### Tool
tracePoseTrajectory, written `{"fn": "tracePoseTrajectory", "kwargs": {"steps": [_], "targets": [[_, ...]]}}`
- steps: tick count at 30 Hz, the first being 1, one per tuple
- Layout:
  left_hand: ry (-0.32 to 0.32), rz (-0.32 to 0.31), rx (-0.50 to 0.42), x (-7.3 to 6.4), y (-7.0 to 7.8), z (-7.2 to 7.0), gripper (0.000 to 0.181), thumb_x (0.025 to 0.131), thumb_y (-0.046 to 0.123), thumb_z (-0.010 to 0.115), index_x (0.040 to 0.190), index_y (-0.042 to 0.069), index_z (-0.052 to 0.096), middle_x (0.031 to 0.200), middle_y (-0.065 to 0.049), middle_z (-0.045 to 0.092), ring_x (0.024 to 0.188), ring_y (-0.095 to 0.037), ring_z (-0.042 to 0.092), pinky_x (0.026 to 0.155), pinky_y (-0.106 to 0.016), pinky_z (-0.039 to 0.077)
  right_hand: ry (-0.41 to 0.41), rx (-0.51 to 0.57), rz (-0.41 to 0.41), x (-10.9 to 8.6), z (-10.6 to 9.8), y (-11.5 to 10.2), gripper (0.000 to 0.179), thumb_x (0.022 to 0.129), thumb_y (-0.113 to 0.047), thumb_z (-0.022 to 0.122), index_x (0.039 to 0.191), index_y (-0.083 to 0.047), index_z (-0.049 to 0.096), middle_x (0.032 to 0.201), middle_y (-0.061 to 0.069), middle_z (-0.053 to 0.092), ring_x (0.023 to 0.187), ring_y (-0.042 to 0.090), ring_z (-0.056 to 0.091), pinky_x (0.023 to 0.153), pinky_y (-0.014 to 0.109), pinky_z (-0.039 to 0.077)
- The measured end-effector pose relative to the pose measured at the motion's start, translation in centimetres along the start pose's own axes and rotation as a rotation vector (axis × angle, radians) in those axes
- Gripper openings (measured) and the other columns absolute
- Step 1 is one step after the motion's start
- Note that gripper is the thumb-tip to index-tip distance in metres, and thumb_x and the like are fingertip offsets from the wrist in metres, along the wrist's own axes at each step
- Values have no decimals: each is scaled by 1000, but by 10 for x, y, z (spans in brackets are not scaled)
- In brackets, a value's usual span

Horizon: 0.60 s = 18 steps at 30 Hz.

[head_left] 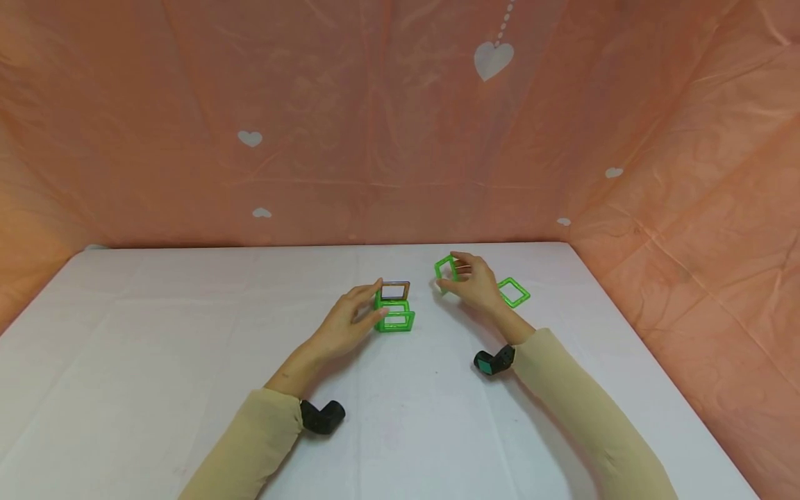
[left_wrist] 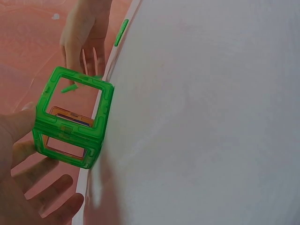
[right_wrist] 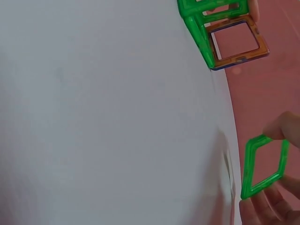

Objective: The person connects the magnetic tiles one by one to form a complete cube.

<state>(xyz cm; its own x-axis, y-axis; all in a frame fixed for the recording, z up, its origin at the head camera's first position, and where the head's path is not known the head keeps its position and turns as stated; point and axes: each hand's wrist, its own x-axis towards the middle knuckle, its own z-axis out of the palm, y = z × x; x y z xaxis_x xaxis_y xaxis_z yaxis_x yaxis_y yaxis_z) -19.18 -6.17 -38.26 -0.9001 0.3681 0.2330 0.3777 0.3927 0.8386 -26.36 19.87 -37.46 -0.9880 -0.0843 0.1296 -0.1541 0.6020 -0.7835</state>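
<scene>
Several green square magnetic tiles and an orange-brown tile (head_left: 401,285) are joined into a box-like structure (left_wrist: 75,131) on the white table. My left hand (head_left: 346,323) holds this structure at its left side, thumb toward the front and index finger at the back upper corner. The other left fingers are spread beside it in the left wrist view. My right hand (head_left: 476,283) pinches a single green magnetic tile (right_wrist: 251,161) by its edges, thumb on one side and fingers on the other. That tile is tilted upright, to the right of the structure.
Another green tile (head_left: 514,292) lies flat on the table just right of my right hand. A white cloth covers the table (head_left: 187,347). Behind it and along the right side hangs an orange curtain (head_left: 375,139) with pale hearts.
</scene>
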Motion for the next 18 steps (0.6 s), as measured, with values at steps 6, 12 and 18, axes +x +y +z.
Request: {"fn": "tracePoseTrajectory", "kwargs": {"steps": [6,12,18], "targets": [[-21,-42,11,2,-1,0,59,96,17,59,147,1,34,145,-21,41,136,-39,36,107,-56,35,-35,5,-80,-5,0,-3,68,78,-11,76,137,4,46,122,25,54,114,40,56,97,45,48],[-30,-47,7,1,1,-1,59,96,18,58,147,1,34,146,-21,41,137,-40,35,107,-56,35,-64,31,-123,-8,1,-2,67,78,-10,78,136,2,46,123,24,54,116,39,55,99,46,47],[-27,-51,4,0,2,-1,59,96,17,58,147,1,34,146,-21,40,137,-41,35,106,-57,35,-100,76,-178,-10,4,0,66,77,-7,78,133,5,46,120,24,56,114,38,55,100,46,46]]}}
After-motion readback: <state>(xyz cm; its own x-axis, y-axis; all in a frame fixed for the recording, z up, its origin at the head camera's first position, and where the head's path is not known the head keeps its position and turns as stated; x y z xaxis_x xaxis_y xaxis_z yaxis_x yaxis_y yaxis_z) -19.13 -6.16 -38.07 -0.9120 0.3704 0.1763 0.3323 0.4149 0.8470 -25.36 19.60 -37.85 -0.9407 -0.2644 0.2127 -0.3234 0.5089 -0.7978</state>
